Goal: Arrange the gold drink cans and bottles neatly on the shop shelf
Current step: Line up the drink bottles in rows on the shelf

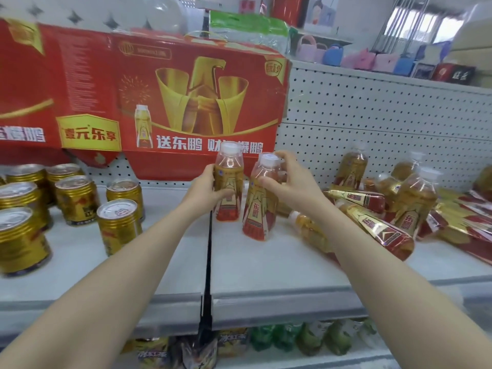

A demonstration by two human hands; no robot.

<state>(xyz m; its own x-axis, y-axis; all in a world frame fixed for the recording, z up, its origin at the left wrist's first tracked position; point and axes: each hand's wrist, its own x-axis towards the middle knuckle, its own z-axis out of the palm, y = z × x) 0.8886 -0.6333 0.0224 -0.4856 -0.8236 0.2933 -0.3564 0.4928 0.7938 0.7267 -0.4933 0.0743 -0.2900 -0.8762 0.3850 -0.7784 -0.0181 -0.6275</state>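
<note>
Two gold-and-red drink bottles with white caps stand near the middle of the grey shelf [266,267]. My left hand [206,191] grips the left bottle [228,182] around its body. My right hand [288,179] holds the right bottle [259,203] near its neck, and this bottle tilts slightly. Several gold cans [118,226] stand upright on the left part of the shelf. To the right, several more bottles [378,227] lie on their sides or stand in a loose heap.
A large red and gold promotional carton [173,97] fills the back of the shelf on the left. White pegboard [372,115] backs the right side. A black divider [206,288] splits the shelf. Green and yellow bottles [306,339] sit on the shelf below.
</note>
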